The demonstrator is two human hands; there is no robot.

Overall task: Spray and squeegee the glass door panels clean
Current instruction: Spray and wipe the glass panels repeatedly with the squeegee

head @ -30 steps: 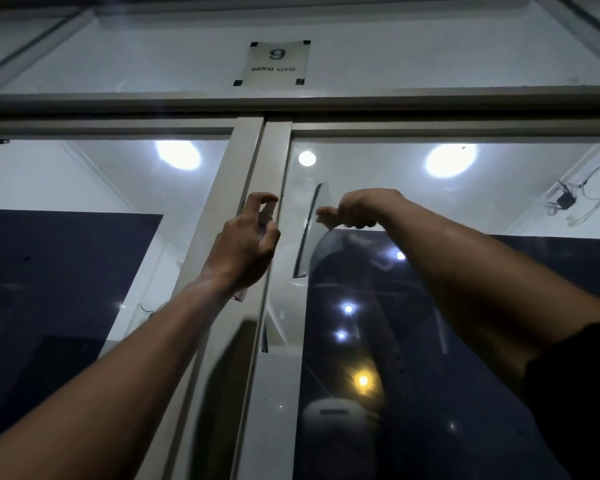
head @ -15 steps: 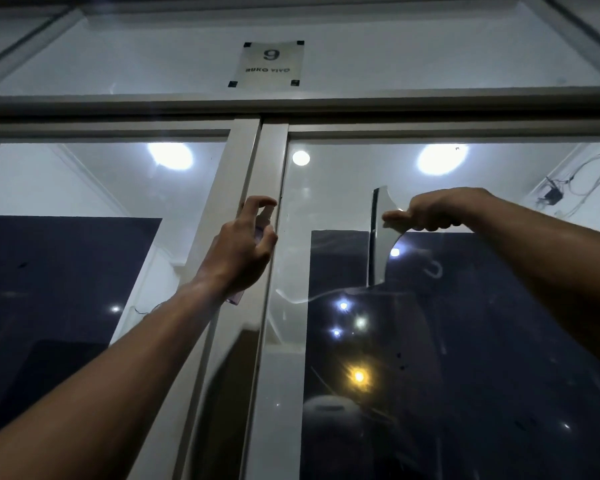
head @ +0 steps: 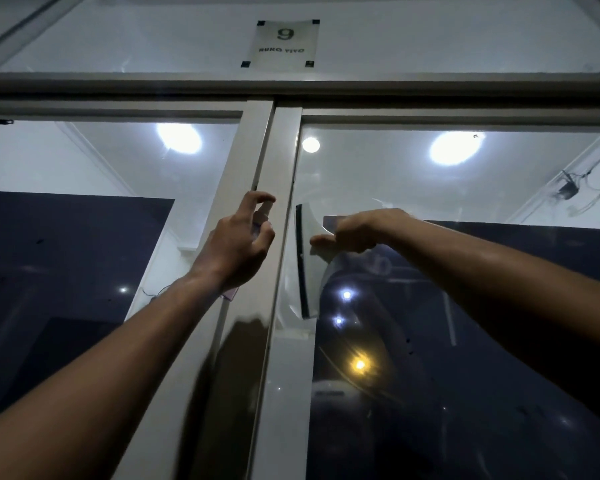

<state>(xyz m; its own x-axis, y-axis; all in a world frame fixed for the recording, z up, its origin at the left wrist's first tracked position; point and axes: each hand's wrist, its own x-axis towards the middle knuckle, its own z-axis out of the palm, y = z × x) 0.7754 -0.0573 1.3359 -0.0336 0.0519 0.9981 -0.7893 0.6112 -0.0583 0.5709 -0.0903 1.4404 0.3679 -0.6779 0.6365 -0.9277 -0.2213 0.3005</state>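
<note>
- Right hand [head: 355,233]: fingers curled round the handle of the squeegee [head: 307,261], blade upright against the right glass panel [head: 465,188], just beside the frame [head: 284,202].
- Left hand [head: 236,247]: fingers wrapped round a small spray bottle [head: 257,226], forefinger crooked on top, before the frame.

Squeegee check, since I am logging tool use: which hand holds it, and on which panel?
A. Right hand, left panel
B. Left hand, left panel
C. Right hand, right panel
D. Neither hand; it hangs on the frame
C: the right hand grips the squeegee against the right glass panel, blade upright beside the centre frame.
</note>
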